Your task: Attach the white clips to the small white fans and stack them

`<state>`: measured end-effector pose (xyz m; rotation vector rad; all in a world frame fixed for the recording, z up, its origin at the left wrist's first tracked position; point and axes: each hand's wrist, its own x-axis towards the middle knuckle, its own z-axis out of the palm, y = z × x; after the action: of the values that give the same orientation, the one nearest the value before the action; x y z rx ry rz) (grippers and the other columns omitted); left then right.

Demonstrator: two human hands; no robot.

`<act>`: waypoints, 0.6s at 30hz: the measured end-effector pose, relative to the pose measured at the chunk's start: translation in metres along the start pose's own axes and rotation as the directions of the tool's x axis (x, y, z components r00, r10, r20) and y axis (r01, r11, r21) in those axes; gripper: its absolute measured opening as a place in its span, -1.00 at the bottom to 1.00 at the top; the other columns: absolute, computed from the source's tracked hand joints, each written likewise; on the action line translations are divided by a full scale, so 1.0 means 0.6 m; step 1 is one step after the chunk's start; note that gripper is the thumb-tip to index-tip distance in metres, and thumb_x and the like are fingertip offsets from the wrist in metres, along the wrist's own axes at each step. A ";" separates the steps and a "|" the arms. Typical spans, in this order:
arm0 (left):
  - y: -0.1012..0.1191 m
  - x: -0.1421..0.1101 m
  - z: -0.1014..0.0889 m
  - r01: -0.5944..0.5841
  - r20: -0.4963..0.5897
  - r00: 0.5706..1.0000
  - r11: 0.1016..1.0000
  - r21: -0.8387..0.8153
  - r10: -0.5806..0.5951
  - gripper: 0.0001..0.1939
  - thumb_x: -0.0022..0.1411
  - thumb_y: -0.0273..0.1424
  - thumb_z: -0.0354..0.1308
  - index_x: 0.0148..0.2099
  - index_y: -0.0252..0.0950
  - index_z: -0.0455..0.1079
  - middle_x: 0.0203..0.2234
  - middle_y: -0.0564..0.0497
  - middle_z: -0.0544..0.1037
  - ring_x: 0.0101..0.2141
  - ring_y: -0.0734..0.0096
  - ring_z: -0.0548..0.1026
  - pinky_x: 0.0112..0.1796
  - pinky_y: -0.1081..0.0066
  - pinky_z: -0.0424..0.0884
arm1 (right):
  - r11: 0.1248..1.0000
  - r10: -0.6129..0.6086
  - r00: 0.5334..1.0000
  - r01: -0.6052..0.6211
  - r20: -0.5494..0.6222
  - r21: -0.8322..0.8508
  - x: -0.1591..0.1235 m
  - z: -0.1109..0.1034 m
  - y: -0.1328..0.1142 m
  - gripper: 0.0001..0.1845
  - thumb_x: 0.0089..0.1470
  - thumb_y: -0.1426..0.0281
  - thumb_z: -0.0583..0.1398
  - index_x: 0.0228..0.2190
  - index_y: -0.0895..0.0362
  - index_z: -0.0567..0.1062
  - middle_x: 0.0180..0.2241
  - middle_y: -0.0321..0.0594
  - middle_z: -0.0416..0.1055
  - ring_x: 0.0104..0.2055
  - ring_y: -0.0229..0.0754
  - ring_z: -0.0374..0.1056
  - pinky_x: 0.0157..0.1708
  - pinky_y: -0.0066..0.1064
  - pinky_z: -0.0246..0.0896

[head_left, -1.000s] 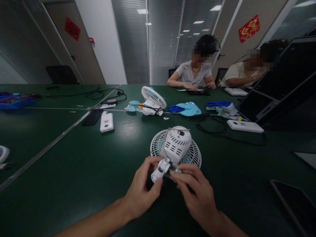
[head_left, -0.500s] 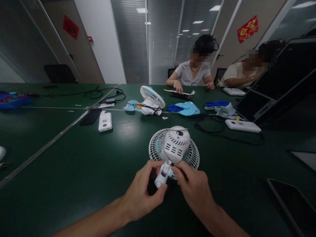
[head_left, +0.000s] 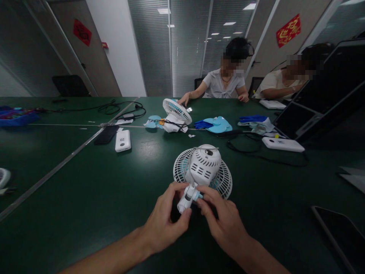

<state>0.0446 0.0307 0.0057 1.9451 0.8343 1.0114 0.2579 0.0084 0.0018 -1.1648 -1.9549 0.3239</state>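
Note:
A small white fan (head_left: 203, 167) lies face down on the dark green table, its motor housing upward over the round grille. From the near side of the housing a white tubular joint (head_left: 186, 201) sticks out toward me. My left hand (head_left: 167, 219) is closed around this joint, thumb below and fingers above. At the joint's right side is a light-blue knob (head_left: 197, 195), pinched by the fingertips of my right hand (head_left: 224, 215). A thin grey cord runs along the back of the housing.
Farther off stands another white fan (head_left: 176, 114), with light-blue blades (head_left: 218, 124) to its right. A white power bank (head_left: 123, 140) lies left, another (head_left: 283, 144) right by a black case (head_left: 316, 95). A tablet (head_left: 340, 232) is at the near right. Two people sit opposite.
My right fingers have shifted at the joint, and the light-blue knob now shows more clearly. The co-worker opposite has moved a hand left toward the other fan; the strip before them is gone from view.

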 end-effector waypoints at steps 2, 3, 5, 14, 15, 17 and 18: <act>0.000 -0.001 0.000 -0.002 0.003 1.000 1.000 -0.002 0.002 -0.56 0.38 -0.38 0.13 0.26 -0.15 0.23 -0.16 -0.02 0.45 -0.19 0.30 0.44 -0.19 0.34 0.40 | 0.999 0.019 1.000 -0.019 0.020 0.030 0.000 0.000 -0.005 -0.71 0.43 0.43 0.06 0.13 0.05 0.36 -0.38 -0.31 0.58 -0.49 -0.23 0.54 -0.40 -0.46 0.44; 0.000 0.000 0.000 0.000 0.005 1.000 1.000 -0.002 0.000 -0.56 0.37 -0.39 0.14 0.26 -0.16 0.23 -0.17 -0.02 0.45 -0.20 0.30 0.43 -0.19 0.34 0.40 | 0.999 0.028 0.999 -0.028 0.016 0.037 -0.001 -0.002 -0.005 -0.72 0.43 0.42 0.06 0.11 0.06 0.36 -0.40 -0.33 0.57 -0.51 -0.24 0.53 -0.43 -0.47 0.42; 0.003 0.001 -0.001 0.005 0.006 1.000 1.000 0.003 -0.005 -0.56 0.35 -0.41 0.15 0.25 -0.17 0.25 -0.19 -0.01 0.45 -0.22 0.31 0.43 -0.19 0.34 0.40 | 1.000 0.025 1.000 -0.025 -0.004 0.015 -0.003 -0.011 -0.002 -0.78 0.42 0.40 0.09 0.05 0.05 0.40 -0.39 -0.33 0.59 -0.50 -0.24 0.54 -0.47 -0.47 0.38; 0.003 0.004 0.000 -0.013 -0.021 1.000 1.000 0.007 0.013 -0.57 0.34 -0.38 0.16 0.23 -0.16 0.27 -0.21 0.01 0.45 -0.25 0.33 0.41 -0.23 0.36 0.38 | 0.985 -0.088 0.986 0.107 0.138 -0.137 0.002 -0.036 0.011 -0.79 0.36 0.45 0.11 -0.22 0.09 0.57 -0.35 -0.24 0.59 -0.40 -0.19 0.54 -0.46 -0.39 0.32; 0.002 0.004 0.000 -0.011 -0.023 1.000 1.000 0.006 0.011 -0.57 0.34 -0.38 0.16 0.23 -0.17 0.27 -0.21 0.00 0.46 -0.25 0.33 0.41 -0.23 0.36 0.39 | 0.987 -0.086 0.986 0.104 0.142 -0.122 0.001 -0.034 0.009 -0.79 0.36 0.44 0.12 -0.22 0.09 0.57 -0.37 -0.25 0.59 -0.42 -0.20 0.53 -0.47 -0.39 0.32; 0.001 0.004 0.001 -0.012 -0.025 1.000 1.000 0.001 0.012 -0.56 0.33 -0.39 0.16 0.23 -0.17 0.27 -0.20 -0.01 0.47 -0.25 0.33 0.42 -0.23 0.36 0.40 | 0.990 -0.089 0.988 0.101 0.126 -0.095 -0.003 -0.032 0.005 -0.78 0.35 0.43 0.13 -0.20 0.08 0.60 -0.39 -0.26 0.59 -0.45 -0.21 0.53 -0.48 -0.39 0.31; 0.001 0.004 0.001 -0.015 -0.024 1.000 1.000 -0.001 0.015 -0.55 0.33 -0.39 0.16 0.23 -0.18 0.27 -0.21 -0.01 0.48 -0.25 0.33 0.43 -0.23 0.36 0.40 | 0.991 -0.095 0.990 0.104 0.105 -0.084 -0.005 -0.031 0.003 -0.77 0.34 0.44 0.13 -0.18 0.07 0.62 -0.40 -0.27 0.60 -0.47 -0.22 0.52 -0.48 -0.39 0.31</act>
<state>0.0463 0.0322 0.0070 1.9439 0.8334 1.0459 0.2738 0.0034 0.0110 -1.1216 -2.1265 0.2493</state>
